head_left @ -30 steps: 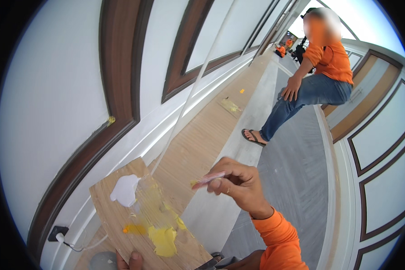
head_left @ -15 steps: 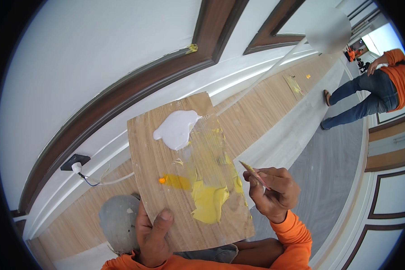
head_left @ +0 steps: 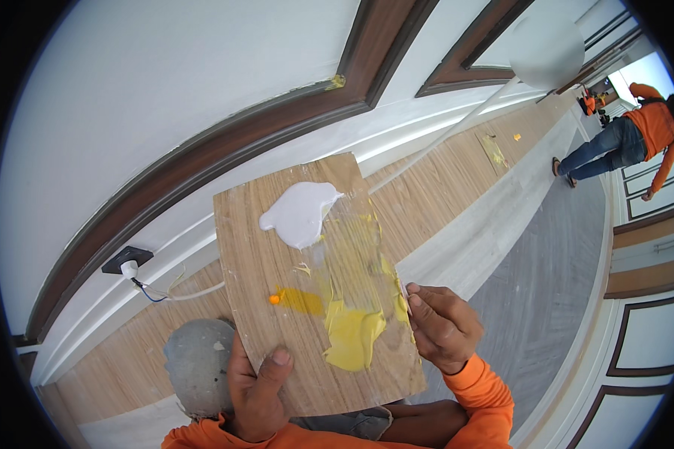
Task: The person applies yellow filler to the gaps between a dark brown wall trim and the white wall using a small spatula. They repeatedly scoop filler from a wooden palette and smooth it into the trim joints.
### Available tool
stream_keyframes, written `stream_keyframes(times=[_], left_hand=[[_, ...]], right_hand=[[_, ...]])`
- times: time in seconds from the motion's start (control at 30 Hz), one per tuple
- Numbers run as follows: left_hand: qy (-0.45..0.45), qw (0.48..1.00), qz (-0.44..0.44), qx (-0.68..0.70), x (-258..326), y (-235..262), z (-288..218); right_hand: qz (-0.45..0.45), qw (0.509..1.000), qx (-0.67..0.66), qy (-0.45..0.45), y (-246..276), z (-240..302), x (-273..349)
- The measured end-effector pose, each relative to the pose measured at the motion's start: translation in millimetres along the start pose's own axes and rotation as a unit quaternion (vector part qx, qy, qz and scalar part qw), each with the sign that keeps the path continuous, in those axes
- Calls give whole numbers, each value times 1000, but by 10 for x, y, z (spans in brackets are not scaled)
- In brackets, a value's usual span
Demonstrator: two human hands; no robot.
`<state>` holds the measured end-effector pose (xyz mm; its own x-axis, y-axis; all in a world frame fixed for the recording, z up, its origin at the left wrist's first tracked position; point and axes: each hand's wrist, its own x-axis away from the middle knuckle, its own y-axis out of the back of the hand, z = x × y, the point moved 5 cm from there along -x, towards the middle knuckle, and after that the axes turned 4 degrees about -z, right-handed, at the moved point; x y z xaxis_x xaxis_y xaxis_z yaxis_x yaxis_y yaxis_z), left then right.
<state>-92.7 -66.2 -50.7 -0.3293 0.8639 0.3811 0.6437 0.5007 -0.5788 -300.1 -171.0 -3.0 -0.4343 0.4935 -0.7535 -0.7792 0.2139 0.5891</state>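
My left hand (head_left: 260,391) grips the lower left edge of a wood-grain board (head_left: 251,251), its thumb on top. On the board lie a white puddle of paste (head_left: 298,215), a thick yellow patch of paste (head_left: 353,338) and a small orange-yellow smear (head_left: 299,301). Thin yellow streaks run between the white and the yellow. At the board's right edge my right hand (head_left: 449,329) pinches a thin, flat pinkish scraper (head_left: 405,292), seen nearly edge-on against the board's rim. Most of the scraper is hidden by the fingers.
A white wall carries brown moulding (head_left: 277,120) with a yellow patch at its corner. A plug sits in a black socket (head_left: 129,260) low down. Beside my left hand is a grey rounded thing (head_left: 199,368). Another person (head_left: 614,142) walks on the grey floor at far right.
My right hand has moved slightly left, bringing the scraper from beside the board to its right edge. The other person has walked farther off. My left hand still holds the board.
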Motion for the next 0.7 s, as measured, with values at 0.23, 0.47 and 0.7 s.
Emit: stream_keyframes(times=[0.23, 0.47, 0.7], left_hand=[[-16, 1000, -15, -4, -18, 17, -38], [-8, 999, 4, -33, 13, 66, -46], [-17, 999, 20, -29, 1, -3, 2]], right_hand=[[32, 990, 29, -138, 190, -457, -28], [2, 946, -204, -254, 562, -233, -352], [42, 992, -77, -92, 573, 35, -405]])
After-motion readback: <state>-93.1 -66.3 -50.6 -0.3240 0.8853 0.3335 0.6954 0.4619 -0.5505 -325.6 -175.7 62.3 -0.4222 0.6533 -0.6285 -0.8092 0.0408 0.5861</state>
